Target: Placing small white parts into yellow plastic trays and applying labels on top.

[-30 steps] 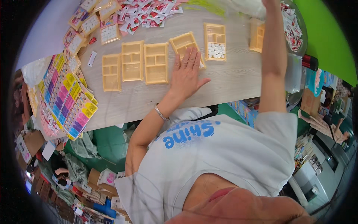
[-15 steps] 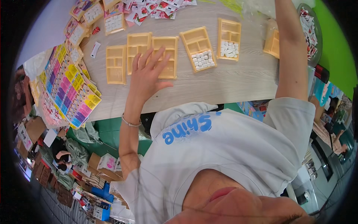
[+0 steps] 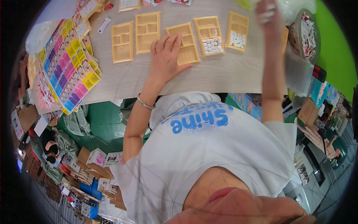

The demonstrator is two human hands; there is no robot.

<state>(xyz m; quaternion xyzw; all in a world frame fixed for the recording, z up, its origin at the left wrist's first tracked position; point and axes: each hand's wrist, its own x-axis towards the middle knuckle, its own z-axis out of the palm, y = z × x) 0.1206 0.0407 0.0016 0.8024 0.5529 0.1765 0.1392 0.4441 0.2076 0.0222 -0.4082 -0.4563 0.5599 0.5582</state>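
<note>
My left hand [image 3: 166,54] rests on a pale yellow plastic compartment tray [image 3: 189,55], its bent fingers over the left part and its thumb by the near edge. To its left stand a tray [image 3: 123,56] and another tray [image 3: 147,46], with no pieces visible in either. On its right, a tray [image 3: 207,23] and a farther tray [image 3: 238,19] hold small white pillow-shaped pieces [image 3: 212,46] in their near compartments. My right hand [image 3: 265,16], smeared by motion, is raised at the table's far right, with several white pieces showing in it.
Colourful printed card sheets [image 3: 69,71] are stacked at the left. A small white sachet [image 3: 104,25] lies near the trays. At the right are a round container [image 3: 312,41] of wrapped sachets and a clear box [image 3: 299,74]. The table's near edge [image 3: 179,92] runs along my body.
My left hand has moved right and lowered onto the third tray, which is now turned and apart from its neighbour. My right hand has come into view from the far edge with white pieces.
</note>
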